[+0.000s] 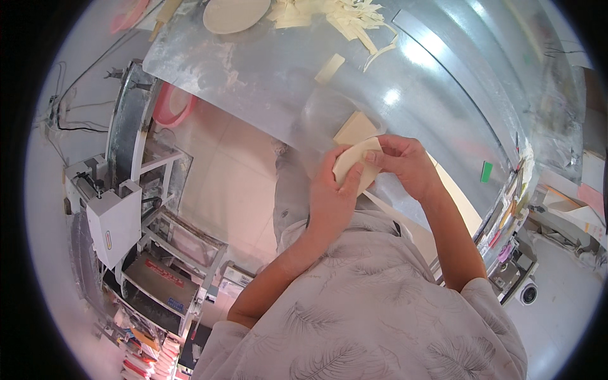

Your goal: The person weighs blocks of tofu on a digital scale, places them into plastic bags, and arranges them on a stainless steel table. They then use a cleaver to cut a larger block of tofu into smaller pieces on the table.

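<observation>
Between my two hands is a pale yellow piece of dough sheet (355, 160), held up near the front edge of the metal table (266, 90). My left hand (335, 183) grips its left and lower side, with the thumb on the face. My right hand (401, 159) pinches the upper right corner between thumb and fingers. Just beyond them a stack of cut dough squares (357, 126) lies on the table. Farther off rests a small dough strip (329, 68). Whether the held piece is one layer or several is hard to tell.
A heap of dough strips (351, 19) and a round, flat beige disc (236, 15) lie at the table's far side. A rolling pin (166, 16) is at upper left. Left stand a white-housed machine (114, 223) and a pink basin (175, 111). A green block (486, 172) sits right.
</observation>
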A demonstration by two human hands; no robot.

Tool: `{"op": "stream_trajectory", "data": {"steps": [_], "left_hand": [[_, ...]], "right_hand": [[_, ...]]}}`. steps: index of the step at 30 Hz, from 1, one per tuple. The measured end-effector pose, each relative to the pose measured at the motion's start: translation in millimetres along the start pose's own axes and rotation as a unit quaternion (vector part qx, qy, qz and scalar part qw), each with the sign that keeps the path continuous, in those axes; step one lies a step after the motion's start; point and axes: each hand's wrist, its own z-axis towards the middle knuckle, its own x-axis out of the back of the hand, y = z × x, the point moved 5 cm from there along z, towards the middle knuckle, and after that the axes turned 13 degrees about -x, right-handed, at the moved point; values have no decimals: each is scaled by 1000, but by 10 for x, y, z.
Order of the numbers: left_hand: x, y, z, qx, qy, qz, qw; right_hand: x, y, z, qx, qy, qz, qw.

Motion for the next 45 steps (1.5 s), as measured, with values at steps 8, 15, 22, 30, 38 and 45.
{"op": "stream_trajectory", "data": {"steps": [8, 15, 22, 30, 38, 45], "left_hand": [[383, 136, 707, -320, 151, 417, 837], [549, -206, 1040, -208, 107, 215, 948], [635, -147, 1095, -165, 19, 203, 965], [672, -136, 1243, -176, 0, 204, 963], [534, -106, 1313, -138, -42, 230, 963], [799, 54, 569, -121, 81, 89, 985]], "right_hand": [[-149, -413, 104, 227, 192, -298, 907], [-427, -185, 984, 196, 148, -352, 903], [-149, 271, 1962, 112, 141, -475, 861], [-177, 380, 2041, 160, 223, -469, 839], [-371, 300, 1511, 122, 344, -500, 785], [837, 704, -96, 116, 381, -216, 892]]}}
